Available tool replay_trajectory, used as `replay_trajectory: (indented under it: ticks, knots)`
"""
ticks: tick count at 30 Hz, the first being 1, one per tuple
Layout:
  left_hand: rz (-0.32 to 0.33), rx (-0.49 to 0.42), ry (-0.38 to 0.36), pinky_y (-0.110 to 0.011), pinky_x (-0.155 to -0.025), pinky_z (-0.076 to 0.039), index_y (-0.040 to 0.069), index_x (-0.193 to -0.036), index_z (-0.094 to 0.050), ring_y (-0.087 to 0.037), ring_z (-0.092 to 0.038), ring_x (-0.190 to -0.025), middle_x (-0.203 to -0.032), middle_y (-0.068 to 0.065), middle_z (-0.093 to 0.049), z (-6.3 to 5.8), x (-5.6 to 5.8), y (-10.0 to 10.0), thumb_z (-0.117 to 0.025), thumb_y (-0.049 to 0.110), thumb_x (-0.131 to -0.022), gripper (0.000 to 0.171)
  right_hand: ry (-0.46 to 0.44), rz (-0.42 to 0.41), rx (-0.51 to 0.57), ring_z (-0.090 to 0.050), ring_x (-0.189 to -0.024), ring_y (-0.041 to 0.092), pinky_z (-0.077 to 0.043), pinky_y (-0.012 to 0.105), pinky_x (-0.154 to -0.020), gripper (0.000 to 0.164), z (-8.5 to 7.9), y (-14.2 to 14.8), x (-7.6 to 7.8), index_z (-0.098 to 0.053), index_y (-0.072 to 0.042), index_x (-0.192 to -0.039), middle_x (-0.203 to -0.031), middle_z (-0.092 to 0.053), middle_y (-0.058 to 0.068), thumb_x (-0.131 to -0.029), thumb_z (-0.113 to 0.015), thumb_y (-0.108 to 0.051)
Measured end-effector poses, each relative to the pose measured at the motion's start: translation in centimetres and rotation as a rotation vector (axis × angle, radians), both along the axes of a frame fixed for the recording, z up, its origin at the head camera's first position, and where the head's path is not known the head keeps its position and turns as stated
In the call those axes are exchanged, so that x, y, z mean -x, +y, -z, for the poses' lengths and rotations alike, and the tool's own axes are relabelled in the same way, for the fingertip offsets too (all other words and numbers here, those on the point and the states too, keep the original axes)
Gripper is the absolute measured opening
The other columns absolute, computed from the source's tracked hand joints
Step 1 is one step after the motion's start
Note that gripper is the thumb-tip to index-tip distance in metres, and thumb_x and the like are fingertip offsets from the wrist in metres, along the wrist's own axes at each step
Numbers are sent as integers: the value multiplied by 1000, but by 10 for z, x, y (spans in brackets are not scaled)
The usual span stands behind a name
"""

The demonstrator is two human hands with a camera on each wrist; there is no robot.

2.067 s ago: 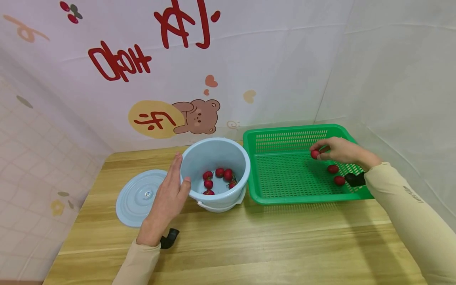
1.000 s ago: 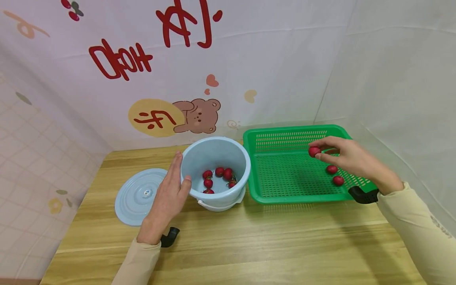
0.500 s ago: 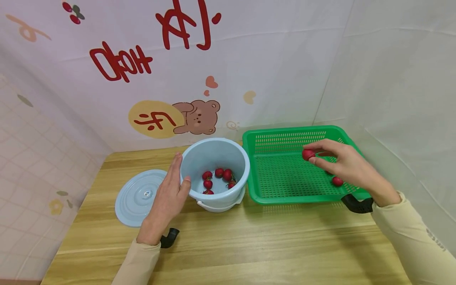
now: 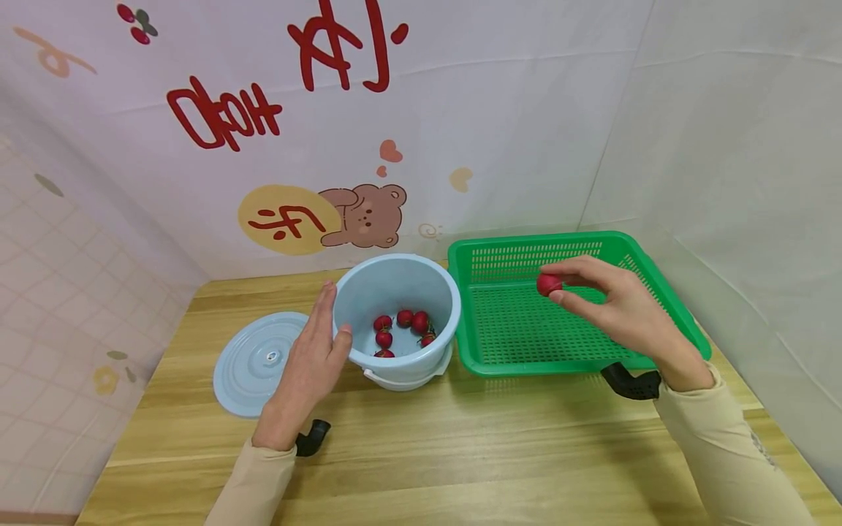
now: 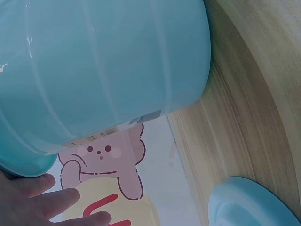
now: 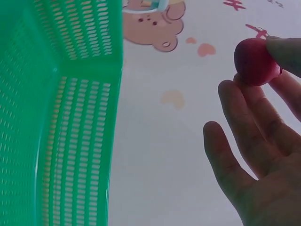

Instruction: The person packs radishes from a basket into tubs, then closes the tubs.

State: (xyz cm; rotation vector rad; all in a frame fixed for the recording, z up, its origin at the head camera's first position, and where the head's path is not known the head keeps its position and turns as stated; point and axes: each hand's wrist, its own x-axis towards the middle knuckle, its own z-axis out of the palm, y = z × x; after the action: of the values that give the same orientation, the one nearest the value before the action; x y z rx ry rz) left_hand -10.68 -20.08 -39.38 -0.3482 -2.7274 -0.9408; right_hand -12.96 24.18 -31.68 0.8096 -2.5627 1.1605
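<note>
My right hand (image 4: 608, 303) pinches a small red tomato (image 4: 549, 284) between thumb and fingertips, above the green basket (image 4: 468, 321). In the right wrist view, the tomato (image 6: 255, 61) shows a thin stem, and the lower fingers stay spread. My left hand (image 4: 314, 358) is at the left rim of the light blue bucket (image 4: 401, 372), its fingers straight. From the left wrist, the fingertips (image 5: 70, 195) appear beside the bucket's rim; whether they press on it I cannot tell. Several red tomatoes (image 4: 419, 322) with green stems lie on the bucket's bottom.
A round blue lid (image 4: 246, 365) lies on the wooden table (image 4: 421, 446), left of the bucket and partly behind my left hand. A printed cloth (image 4: 526, 131) hangs behind the bucket and basket. The bucket's white handle (image 4: 401, 383) hangs down in front.
My right hand has lifted the tomato and carried it left over the basket. Two tomatoes seen earlier at the basket's right are now covered by that hand. My left hand has stayed still.
</note>
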Motion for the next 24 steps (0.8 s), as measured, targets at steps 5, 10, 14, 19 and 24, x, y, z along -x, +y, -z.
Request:
replay_trajectory:
  ticks: [5, 10, 14, 19, 24]
  knots:
    - [2, -1, 5, -61, -119, -29, 4, -166, -17, -34, -24, -155, -173, -8, -15, 0, 1, 0, -42, 30, -108, 68, 14, -12, 35, -63, -111, 1, -47, 13, -96, 39, 0, -15, -1, -71, -17, -131, -120, -70, -6, -94, -75, -5]
    - [-1, -4, 0, -61, -119, -28, 4, -166, -17, -33, -23, -156, -173, -7, -15, 0, 1, 0, -44, 27, -107, 68, 17, -26, 78, -65, -111, 3, -49, 15, -95, 38, -2, -30, -3, -72, -18, -129, -120, -72, -5, -93, -76, -5]
    - [-2, -5, 0, -61, -119, -29, 5, -166, -17, -33, -23, -156, -173, -7, -15, 1, 1, 0, -44, 26, -107, 68, 41, -48, 103, -65, -111, 5, -50, 17, -95, 38, 1, -42, -1, -73, -17, -128, -119, -73, -6, -93, -77, -4]
    - [-3, -4, -5, -61, -119, -29, 5, -166, -17, -33, -24, -156, -173, -7, -15, -1, 1, 1, -43, 28, -107, 68, 94, -85, 116, -65, -111, 7, -51, 18, -96, 39, 1, -57, 1, -73, -15, -127, -119, -73, -5, -91, -78, -3]
    - [-5, -8, -6, -61, -119, -30, 5, -166, -17, -33, -24, -155, -173, -7, -15, -1, 1, 0, -42, 28, -107, 68, 132, -124, 128, -66, -113, 10, -51, 21, -97, 40, 1, -74, 1, -73, -14, -127, -119, -73, -6, -89, -79, -3]
